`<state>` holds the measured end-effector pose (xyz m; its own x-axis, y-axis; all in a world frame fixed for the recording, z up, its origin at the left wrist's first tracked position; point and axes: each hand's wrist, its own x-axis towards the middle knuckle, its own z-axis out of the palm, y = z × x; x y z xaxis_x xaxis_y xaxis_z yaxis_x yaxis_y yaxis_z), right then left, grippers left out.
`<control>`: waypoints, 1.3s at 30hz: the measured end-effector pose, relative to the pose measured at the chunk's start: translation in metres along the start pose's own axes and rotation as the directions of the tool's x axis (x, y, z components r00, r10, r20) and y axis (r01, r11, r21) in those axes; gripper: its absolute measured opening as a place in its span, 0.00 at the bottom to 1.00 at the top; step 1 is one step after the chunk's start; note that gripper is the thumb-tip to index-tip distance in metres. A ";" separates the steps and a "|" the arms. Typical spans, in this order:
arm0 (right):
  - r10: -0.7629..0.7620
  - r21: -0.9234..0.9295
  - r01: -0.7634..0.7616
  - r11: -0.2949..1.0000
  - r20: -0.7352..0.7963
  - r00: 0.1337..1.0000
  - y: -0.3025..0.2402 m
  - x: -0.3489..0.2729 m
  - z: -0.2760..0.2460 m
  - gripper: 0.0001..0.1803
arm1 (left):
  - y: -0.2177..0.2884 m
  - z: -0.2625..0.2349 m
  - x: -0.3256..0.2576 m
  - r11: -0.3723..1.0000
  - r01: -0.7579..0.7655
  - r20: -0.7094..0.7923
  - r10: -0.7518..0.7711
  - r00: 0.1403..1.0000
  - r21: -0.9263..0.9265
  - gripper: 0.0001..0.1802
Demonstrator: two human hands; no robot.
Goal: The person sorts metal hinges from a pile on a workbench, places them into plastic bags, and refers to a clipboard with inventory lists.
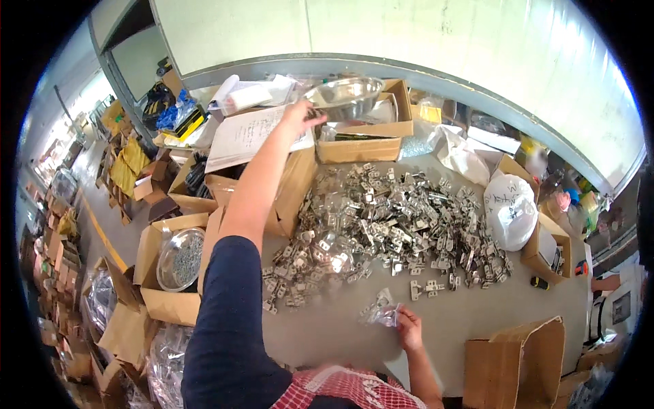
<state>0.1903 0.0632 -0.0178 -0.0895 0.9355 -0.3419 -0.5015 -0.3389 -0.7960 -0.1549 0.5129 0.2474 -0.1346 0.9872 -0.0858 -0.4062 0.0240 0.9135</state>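
Note:
My left arm stretches far forward, and my left hand (pixel 300 117) is closed at the left rim of a shiny metal bowl (pixel 346 97). The bowl hangs or rests over an open cardboard box (pixel 361 148) at the back of the table; its inside is mostly out of sight. Nearer to me, my right hand (pixel 409 328) pinches a small clear plastic bag (pixel 387 315) low over the tabletop. Small, pale contents show faintly in the bag. Beyond it spreads a large heap of metal cabinet hinges (pixel 422 225), some at its left side in clear bags (pixel 320 255).
Papers (pixel 248 136) lie on a carton left of the bowl. A second metal bowl (pixel 181 259) with small screws sits in a box at left. White plastic bags (pixel 509 211) and a carton (pixel 550 252) stand at right, an upright carton (pixel 514 361) near front right.

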 end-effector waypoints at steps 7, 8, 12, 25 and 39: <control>-0.058 -0.028 0.055 0.998 -0.117 0.991 0.030 0.003 -0.022 0.14 | -0.041 0.013 0.023 0.967 -0.242 -0.169 0.227 0.959 -0.079 0.14; -0.086 -0.036 0.083 0.996 -0.120 0.989 0.040 0.005 -0.027 0.14 | -0.035 0.002 0.028 0.960 -0.256 -0.180 0.234 0.955 -0.111 0.14; -0.108 -0.083 0.102 0.991 -0.077 0.991 0.027 0.003 -0.014 0.14 | 0.005 -0.057 0.052 0.964 -0.261 -0.101 0.266 0.959 0.056 0.15; -0.005 0.105 0.002 0.994 0.036 0.999 0.013 0.007 -0.016 0.12 | 0.066 -0.224 -0.052 -0.218 -0.012 0.037 0.111 0.993 0.976 0.61; -0.413 -0.798 0.436 0.416 0.262 0.872 -0.111 -0.082 0.012 0.13 | 0.029 -0.103 -0.211 -0.846 -0.255 0.639 0.124 0.760 0.468 0.33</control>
<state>0.2426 0.0255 0.1043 -0.0962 0.9822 0.1614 0.4389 0.1874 -0.8788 -0.2311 0.2886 0.2514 0.4245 0.8535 0.3022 0.8007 -0.1981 -0.5654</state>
